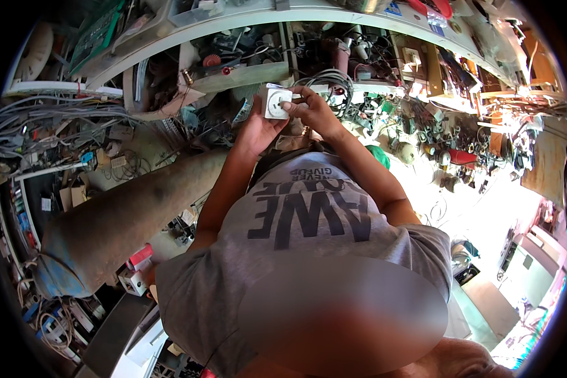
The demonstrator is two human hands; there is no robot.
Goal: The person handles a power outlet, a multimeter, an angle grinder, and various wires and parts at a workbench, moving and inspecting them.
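A white square wall socket [273,106] with a round recessed face is held up in front of my body. My left hand [259,130] grips it from the left and below, palm turned up. From the other side my right hand [313,112] is closed on its right edge, the thumb lying over the front face. Both hands touch the socket at once. What my fingers do behind it is hidden.
A long rusty cylinder [126,220] lies at the left. Bundled grey cables [50,113] hang at the far left. A cluttered shelf edge [233,30] runs across the far side, with coiled cable [343,85] below it. Loose parts and a red item [462,157] crowd the right.
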